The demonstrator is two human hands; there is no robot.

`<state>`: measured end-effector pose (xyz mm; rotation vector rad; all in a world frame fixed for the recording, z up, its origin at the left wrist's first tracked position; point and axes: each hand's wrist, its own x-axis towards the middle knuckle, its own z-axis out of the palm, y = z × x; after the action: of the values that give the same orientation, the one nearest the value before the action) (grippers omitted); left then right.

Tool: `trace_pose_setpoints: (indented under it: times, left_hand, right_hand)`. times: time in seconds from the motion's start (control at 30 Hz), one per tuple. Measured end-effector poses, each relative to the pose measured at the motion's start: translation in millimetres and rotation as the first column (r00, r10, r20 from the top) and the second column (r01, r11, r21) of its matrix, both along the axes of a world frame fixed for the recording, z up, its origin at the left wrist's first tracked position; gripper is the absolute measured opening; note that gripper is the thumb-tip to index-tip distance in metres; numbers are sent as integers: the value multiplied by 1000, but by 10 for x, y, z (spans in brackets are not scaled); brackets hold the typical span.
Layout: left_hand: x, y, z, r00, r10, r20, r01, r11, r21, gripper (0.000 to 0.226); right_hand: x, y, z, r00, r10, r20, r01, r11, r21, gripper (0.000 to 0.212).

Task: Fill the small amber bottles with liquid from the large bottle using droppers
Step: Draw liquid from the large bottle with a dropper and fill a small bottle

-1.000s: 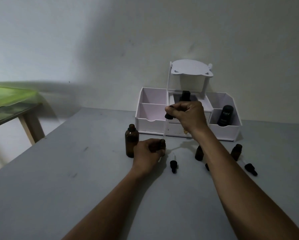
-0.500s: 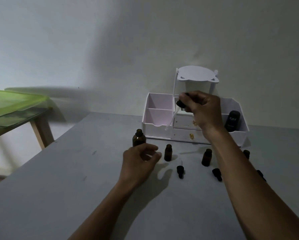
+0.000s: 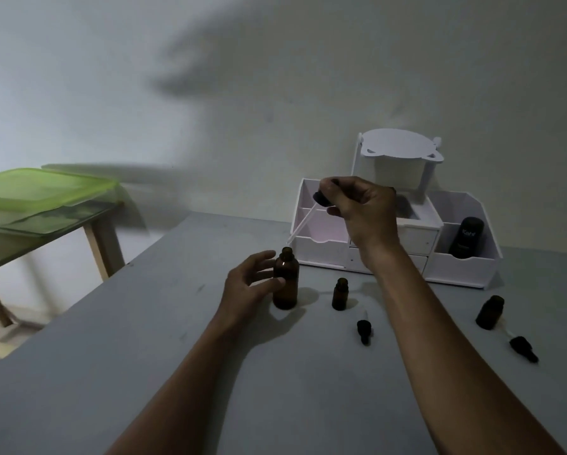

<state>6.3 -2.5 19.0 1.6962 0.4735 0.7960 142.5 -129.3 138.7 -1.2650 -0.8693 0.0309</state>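
Observation:
The large amber bottle (image 3: 285, 280) stands uncapped on the grey table (image 3: 144, 356). My left hand (image 3: 249, 284) is curled around its left side, fingers apart, thumb at the glass. My right hand (image 3: 361, 208) hovers above and to the right, pinching the black bulb of a long dropper (image 3: 303, 223). The tube slants down-left, and its tip hangs just above the large bottle's mouth. One small amber bottle (image 3: 340, 293) stands open right of the large one, another (image 3: 489, 311) at the far right. My right forearm hides the table between them.
Two black dropper caps lie on the table, one (image 3: 363, 330) in the middle and one (image 3: 523, 348) at the right. A white organiser (image 3: 462, 267) with a black bottle (image 3: 466, 238) stands against the wall. A green lid (image 3: 39, 195) rests on a side table at left.
My left hand let go of the small bottle and moved left to the large one. My right hand lifted the dropper away from the small bottle and swung its tip over the large bottle.

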Motion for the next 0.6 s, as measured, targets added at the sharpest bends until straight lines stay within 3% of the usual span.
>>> trace_pose_setpoints:
  times: [0.1,0.4,0.6]
  left_hand:
    - [12,-21,-1,1000,-20,-6,20,999,-32,43]
    - [16,-44,8,999,-30,-12,29,997,-69,37]
    - [16,-25,-9,999,-39,-14,38,998,-49,35]
  right_hand:
    - [8,55,-50,1000,-1,10,1,1000,-26,5]
    - [-23,177,-193,972,-1,236,41,985,-166,12]
    - [-55,287,-398,962,86,260,1,948,-319,15]
